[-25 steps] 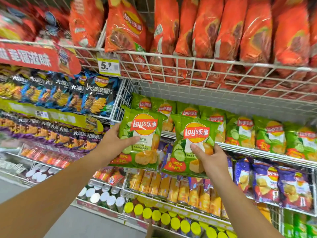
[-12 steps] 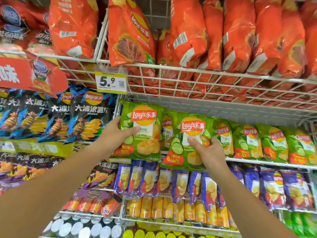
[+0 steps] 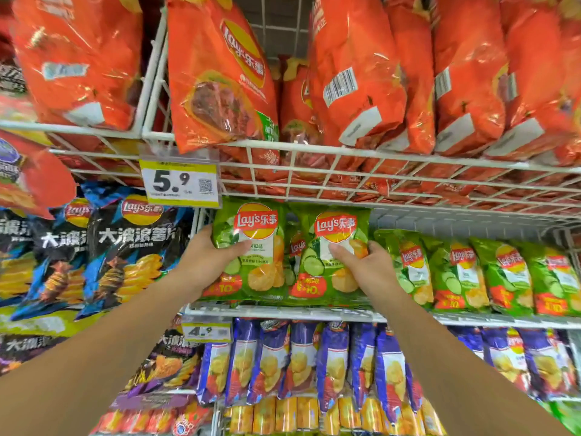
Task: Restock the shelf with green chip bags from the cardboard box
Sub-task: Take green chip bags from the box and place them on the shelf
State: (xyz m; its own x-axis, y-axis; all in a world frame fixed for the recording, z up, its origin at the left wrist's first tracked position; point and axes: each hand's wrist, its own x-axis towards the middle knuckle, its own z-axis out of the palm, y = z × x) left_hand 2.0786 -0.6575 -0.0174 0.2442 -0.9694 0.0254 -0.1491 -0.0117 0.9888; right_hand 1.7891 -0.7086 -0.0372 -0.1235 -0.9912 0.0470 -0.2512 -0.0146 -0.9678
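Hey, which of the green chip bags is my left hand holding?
The leftmost green bag, directly under the 5.9 price tag: your left hand grips its left edge. The neighbouring bag is in your right hand; the other green bags stand untouched.

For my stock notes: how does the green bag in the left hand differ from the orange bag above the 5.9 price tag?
The green bag is smaller and gripped by the left hand; the orange bag is larger, untouched, one shelf higher. Both show the Lay's logo.
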